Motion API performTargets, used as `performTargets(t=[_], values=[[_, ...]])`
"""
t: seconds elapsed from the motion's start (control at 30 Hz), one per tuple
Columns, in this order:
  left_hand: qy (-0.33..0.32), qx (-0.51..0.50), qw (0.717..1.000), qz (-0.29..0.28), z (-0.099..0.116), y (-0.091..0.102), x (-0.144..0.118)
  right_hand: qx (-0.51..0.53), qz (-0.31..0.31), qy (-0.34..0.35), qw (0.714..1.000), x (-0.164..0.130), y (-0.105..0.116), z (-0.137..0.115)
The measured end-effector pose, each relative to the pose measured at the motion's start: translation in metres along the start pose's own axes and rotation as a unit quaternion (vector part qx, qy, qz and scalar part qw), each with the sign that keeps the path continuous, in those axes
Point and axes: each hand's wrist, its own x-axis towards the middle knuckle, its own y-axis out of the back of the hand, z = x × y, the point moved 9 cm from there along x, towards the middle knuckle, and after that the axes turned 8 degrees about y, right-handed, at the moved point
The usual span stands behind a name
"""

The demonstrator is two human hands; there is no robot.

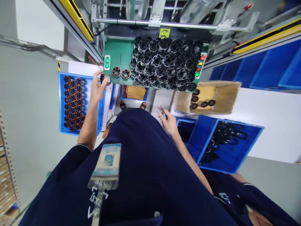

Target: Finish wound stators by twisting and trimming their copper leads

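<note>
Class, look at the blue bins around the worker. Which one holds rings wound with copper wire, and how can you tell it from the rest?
The blue bin under the left hand: its rings sit in neat rows showing copper, whereas the right-hand bin holds loose black rings.

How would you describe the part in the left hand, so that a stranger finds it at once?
Find the green worktop under the machine. At its near left corner, above the blue tray of copper-wound rings, the left hand pinches one small ring. It is the only ring held up in fingers; the others lie flat.

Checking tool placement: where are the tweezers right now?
Head view: the tweezers are pinched in the right hand, centre frame, below the green table, left of the cardboard box.
</note>
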Motion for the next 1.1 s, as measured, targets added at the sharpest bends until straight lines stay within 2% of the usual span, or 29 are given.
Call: performTargets(t=[0.07,0.13,0.17,0.23,0.33,0.4,0.47,0.57,0.67,0.77,0.87,1.0,1.1], values=[[-0.021,-0.074,0.995,-0.066,0.014,-0.015,-0.048,0.01,0.013,0.051,0.999,-0.001,0.013,-0.044],[-0.026,-0.105,0.985,-0.136,0.033,-0.038,-0.103,0.015,0.027,0.102,0.994,0.002,0.024,-0.097],[-0.03,-0.109,0.98,-0.162,0.045,-0.05,-0.128,0.018,0.039,0.137,0.99,0.005,0.031,-0.129],[-0.06,-0.104,0.969,-0.215,0.07,-0.071,-0.171,0.036,0.079,0.261,0.962,0.003,0.048,-0.205],[-0.164,-0.057,0.949,-0.264,0.106,-0.09,-0.212,0.056,0.073,0.384,0.919,-0.007,0.062,-0.294],[-0.238,-0.011,0.936,-0.258,0.123,-0.094,-0.226,0.053,0.043,0.42,0.905,-0.012,0.064,-0.326],[-0.291,0.031,0.926,-0.239,0.134,-0.094,-0.236,0.037,0.027,0.421,0.906,-0.013,0.066,-0.334],[-0.321,0.054,0.922,-0.211,0.14,-0.093,-0.251,0.06,0.037,0.409,0.91,-0.009,0.068,-0.32],[-0.28,-0.012,0.944,-0.175,0.133,-0.089,-0.257,0.179,0.028,0.372,0.91,-0.001,0.06,-0.294],[-0.236,-0.112,0.945,-0.198,0.117,-0.101,-0.257,0.268,0.034,0.347,0.898,0.001,0.047,-0.276],[-0.204,-0.198,0.927,-0.246,0.109,-0.12,-0.257,0.276,0.073,0.383,0.879,-0.005,0.043,-0.275],[-0.131,-0.262,0.922,-0.255,0.113,-0.136,-0.254,0.271,0.091,0.434,0.854,-0.01,0.05,-0.286],[-0.098,-0.279,0.922,-0.251,0.116,-0.141,-0.248,0.216,0.077,0.414,0.881,-0.013,0.062,-0.289]])
